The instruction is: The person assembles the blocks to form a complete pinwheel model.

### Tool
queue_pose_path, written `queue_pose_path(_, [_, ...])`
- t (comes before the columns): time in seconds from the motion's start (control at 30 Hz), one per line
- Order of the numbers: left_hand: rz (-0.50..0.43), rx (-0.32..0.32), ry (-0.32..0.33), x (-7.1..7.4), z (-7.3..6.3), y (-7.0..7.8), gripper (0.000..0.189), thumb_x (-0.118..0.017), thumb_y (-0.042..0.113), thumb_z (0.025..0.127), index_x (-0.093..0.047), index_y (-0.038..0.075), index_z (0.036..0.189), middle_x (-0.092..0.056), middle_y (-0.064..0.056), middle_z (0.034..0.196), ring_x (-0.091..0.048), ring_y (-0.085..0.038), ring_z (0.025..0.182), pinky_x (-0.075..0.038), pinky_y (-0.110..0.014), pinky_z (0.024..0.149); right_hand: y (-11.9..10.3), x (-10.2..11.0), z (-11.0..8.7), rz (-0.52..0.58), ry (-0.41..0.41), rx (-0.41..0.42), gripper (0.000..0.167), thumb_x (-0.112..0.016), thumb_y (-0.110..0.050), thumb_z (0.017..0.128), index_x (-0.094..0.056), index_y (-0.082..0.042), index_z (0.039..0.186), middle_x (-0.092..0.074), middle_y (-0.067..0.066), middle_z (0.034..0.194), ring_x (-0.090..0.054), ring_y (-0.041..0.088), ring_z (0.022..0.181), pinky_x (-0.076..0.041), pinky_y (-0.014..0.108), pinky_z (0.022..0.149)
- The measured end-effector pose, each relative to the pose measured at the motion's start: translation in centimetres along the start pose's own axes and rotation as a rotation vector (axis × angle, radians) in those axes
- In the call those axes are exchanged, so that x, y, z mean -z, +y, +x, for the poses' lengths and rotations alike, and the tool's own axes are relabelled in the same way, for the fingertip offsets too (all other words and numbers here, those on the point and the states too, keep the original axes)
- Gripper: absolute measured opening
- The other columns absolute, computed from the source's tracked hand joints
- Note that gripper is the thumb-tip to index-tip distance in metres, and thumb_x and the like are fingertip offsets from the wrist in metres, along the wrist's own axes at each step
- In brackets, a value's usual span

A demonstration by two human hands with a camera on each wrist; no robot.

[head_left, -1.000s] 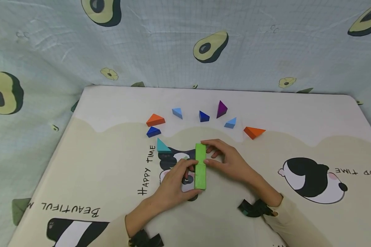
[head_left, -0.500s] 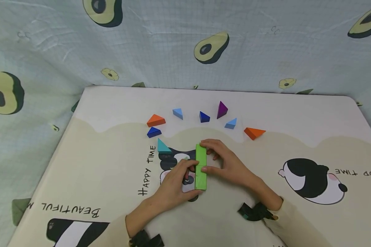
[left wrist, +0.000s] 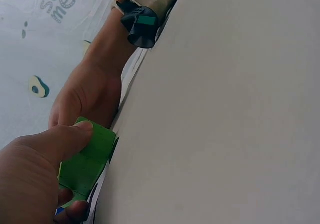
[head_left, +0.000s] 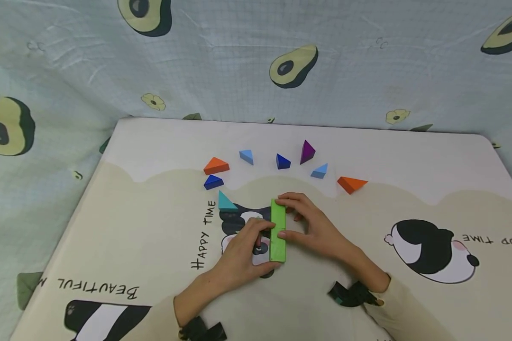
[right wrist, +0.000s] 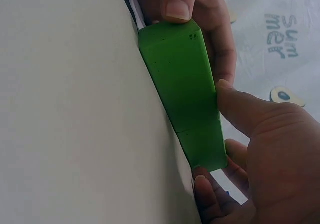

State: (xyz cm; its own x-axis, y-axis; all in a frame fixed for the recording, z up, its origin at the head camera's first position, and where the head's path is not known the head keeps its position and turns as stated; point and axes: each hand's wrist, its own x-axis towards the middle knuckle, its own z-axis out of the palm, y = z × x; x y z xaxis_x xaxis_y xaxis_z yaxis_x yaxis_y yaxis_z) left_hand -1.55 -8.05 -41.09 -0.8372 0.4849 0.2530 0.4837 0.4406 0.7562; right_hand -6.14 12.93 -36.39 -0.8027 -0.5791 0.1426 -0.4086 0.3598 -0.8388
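Observation:
Two bright green blocks (head_left: 278,232) lie end to end as one straight bar on the mat, a thin seam between them. My left hand (head_left: 243,253) grips the nearer block, thumb at its near end and index fingertip by the seam. From the other side my right hand (head_left: 313,227) holds the bar, index finger over the far end and thumb against the edge just below the seam. In the right wrist view the green bar (right wrist: 180,84) shows its long side, with the left thumb (right wrist: 179,6) on its end. A teal triangular block (head_left: 226,202) sits left of the bar.
Beyond the hands lie loose wedge blocks: orange (head_left: 216,166), dark blue (head_left: 214,182), light blue (head_left: 247,157), purple (head_left: 307,152), and another orange wedge (head_left: 352,184) to the right. A curtain with avocados (head_left: 222,61) hangs behind the mat's far edge.
My right thumb has slid slightly nearer along the bar, from around the seam to just below it. The left hand and the blocks stay put; the view shifts slightly.

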Motion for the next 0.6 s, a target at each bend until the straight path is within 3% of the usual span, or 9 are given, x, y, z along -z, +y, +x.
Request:
queue_pose_path(0.2, [-0.052,0.023,-0.015,0.1,0.0,0.1,0.071,-0.082,0.027,0.077,-0.043,0.009,0.133,-0.044,-0.002,0.124,-0.047,-0.013,0.092,-0.044,-0.024,0.072,0.4,-0.1,0.0,0.005,0.006,0.015,0.058,-0.075,0.001,0.079,-0.050,0.006,0.131,-0.044,0.020,0.134,-0.049,0.032,0.103,-0.043,0.034,0.082])
queue_pose_path(0.37, [-0.109,0.040,0.013,0.2,0.4,0.1,0.055,-0.075,0.024,0.084,-0.050,0.008,0.130,-0.041,-0.003,0.123,-0.047,-0.014,0.088,-0.044,-0.024,0.070,3.0,-0.7,-0.2,-0.006,0.023,0.030,0.058,-0.074,-0.008,0.084,-0.050,-0.004,0.136,-0.043,0.009,0.139,-0.050,0.023,0.104,-0.044,0.032,0.083])
queue_pose_path(0.47, [-0.106,0.039,0.031,0.3,0.8,0.2,0.048,-0.072,0.022,0.086,-0.054,0.009,0.129,-0.039,-0.004,0.127,-0.051,-0.016,0.097,-0.046,-0.027,0.078,4.1,-0.6,-0.3,-0.034,0.042,0.034,0.055,-0.071,-0.015,0.087,-0.049,-0.011,0.138,-0.042,0.002,0.140,-0.052,0.016,0.101,-0.045,0.029,0.082])
queue_pose_path(0.6, [-0.096,0.012,0.039,0.2,1.1,0.1,0.045,-0.071,0.021,0.087,-0.057,0.010,0.128,-0.039,-0.005,0.134,-0.049,-0.018,0.116,-0.046,-0.032,0.088,3.9,0.5,-0.2,-0.083,0.113,0.038,0.050,-0.070,-0.014,0.088,-0.052,-0.010,0.135,-0.047,0.001,0.138,-0.054,0.017,0.101,-0.047,0.029,0.079])
